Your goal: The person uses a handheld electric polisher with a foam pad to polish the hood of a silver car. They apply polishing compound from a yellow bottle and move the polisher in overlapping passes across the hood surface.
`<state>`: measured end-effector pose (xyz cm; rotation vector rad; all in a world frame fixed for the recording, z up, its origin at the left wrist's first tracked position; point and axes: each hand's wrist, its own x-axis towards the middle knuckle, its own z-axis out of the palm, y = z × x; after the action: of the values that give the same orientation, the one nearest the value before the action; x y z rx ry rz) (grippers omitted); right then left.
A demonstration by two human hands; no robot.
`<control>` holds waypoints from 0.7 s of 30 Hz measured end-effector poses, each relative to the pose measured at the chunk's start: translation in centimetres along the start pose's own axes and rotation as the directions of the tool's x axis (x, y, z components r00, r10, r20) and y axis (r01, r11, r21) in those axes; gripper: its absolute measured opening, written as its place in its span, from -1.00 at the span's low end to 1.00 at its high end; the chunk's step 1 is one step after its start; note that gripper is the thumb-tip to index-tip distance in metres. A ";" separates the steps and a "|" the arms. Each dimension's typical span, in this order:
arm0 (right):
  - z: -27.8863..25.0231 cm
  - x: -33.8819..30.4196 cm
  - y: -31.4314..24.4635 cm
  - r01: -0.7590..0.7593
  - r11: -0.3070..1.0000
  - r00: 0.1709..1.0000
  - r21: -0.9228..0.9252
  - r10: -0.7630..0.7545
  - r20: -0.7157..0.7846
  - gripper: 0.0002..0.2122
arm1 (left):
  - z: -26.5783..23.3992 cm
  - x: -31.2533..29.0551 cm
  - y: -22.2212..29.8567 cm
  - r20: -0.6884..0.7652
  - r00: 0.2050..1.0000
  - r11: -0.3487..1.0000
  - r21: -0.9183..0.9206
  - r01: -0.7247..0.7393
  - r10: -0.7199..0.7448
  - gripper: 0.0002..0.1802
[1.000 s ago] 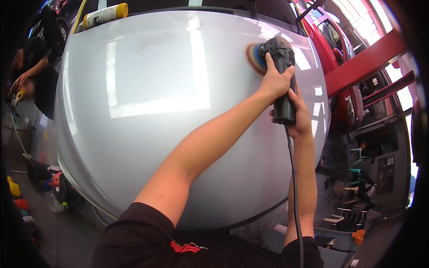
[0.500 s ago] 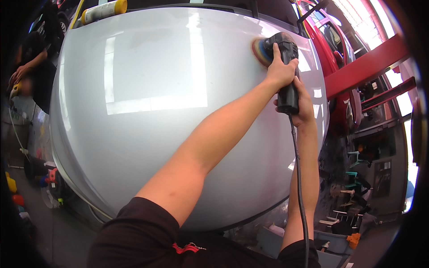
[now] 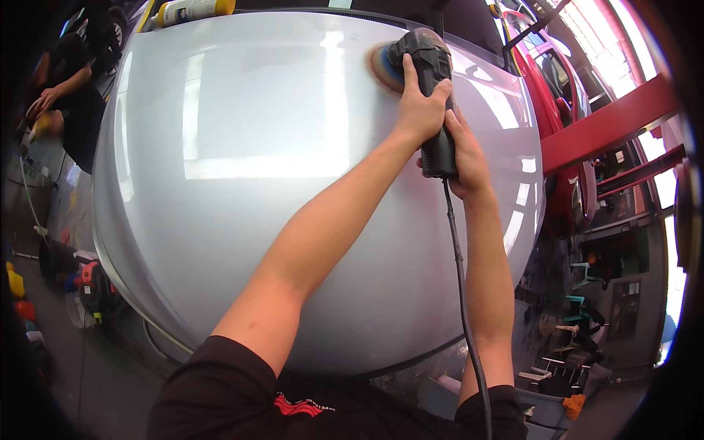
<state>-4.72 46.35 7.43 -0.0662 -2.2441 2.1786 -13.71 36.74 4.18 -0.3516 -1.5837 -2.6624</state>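
Note:
A black car polisher [image 3: 438,150] rests against the far right part of a silver car hood [image 3: 242,220]. Its round pad [image 3: 384,70] looks blurred, with orange and blue rings, and touches the paint. My left hand [image 3: 423,111] grips the polisher near its head, the index finger stretched along the housing. Around the rear of the body wraps my right hand [image 3: 469,163], its fingers partly hidden behind the tool. A black cord [image 3: 456,249] runs from the polisher's end down past my right forearm.
A white bottle with yellow ends [image 3: 192,10] lies at the hood's far left edge. Another person [image 3: 70,88] in dark clothes is at the left, holding a yellow tool. A red lift arm [image 3: 609,121] and a red car [image 3: 539,88] stand to the right, with stools [image 3: 579,308] beyond.
Both my hands have moved the polisher to the left and slightly farther away across the hood. The cord has swung left with it, and the view has shifted a little.

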 end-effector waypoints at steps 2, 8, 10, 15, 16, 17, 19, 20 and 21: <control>1.8 0.3 0.4 0.019 1.000 1.000 -0.024 -0.019 0.001 -0.41 | -1.8 -0.3 0.6 -0.004 1.000 0.999 -0.032 0.004 -0.004 0.17; 4.0 0.4 0.2 0.027 0.997 1.000 -0.071 -0.026 0.015 -0.38 | -3.9 -0.9 1.9 -0.040 0.999 0.998 -0.043 -0.037 0.035 0.17; 4.2 0.6 0.2 0.030 0.996 1.000 -0.082 -0.029 0.012 -0.38 | -4.2 -1.1 2.1 -0.045 0.998 0.998 -0.052 -0.039 0.037 0.16; 4.7 0.4 0.2 0.025 0.994 1.000 -0.107 -0.026 -0.006 -0.38 | -4.5 -1.1 2.3 -0.035 0.999 0.998 -0.053 -0.023 0.021 0.15; 4.8 0.3 0.1 0.026 0.994 1.000 -0.105 -0.027 -0.001 -0.38 | -4.4 -1.1 2.3 -0.039 0.999 0.999 -0.049 -0.022 0.020 0.15; 4.9 0.2 0.0 0.028 0.994 1.000 -0.103 -0.027 0.003 -0.39 | -4.4 -1.0 2.2 -0.042 0.999 0.997 -0.066 -0.032 0.029 0.15; 4.8 0.2 0.1 0.033 0.994 0.999 -0.102 -0.032 0.009 -0.39 | -4.3 -1.0 2.1 -0.044 0.998 0.994 -0.101 -0.049 0.044 0.17; 4.7 0.3 0.1 0.036 0.994 0.999 -0.102 -0.035 0.011 -0.40 | -4.3 -1.0 2.1 -0.041 0.998 0.993 -0.105 -0.048 0.044 0.17; 4.6 0.3 0.1 0.036 0.994 0.999 -0.099 -0.036 0.003 -0.40 | -4.2 -0.9 2.0 -0.038 0.998 0.993 -0.109 -0.047 0.043 0.17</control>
<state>-5.17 41.75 7.16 -0.0253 -2.3340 2.0491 -13.27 32.00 3.79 -0.3359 -1.4065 -2.7121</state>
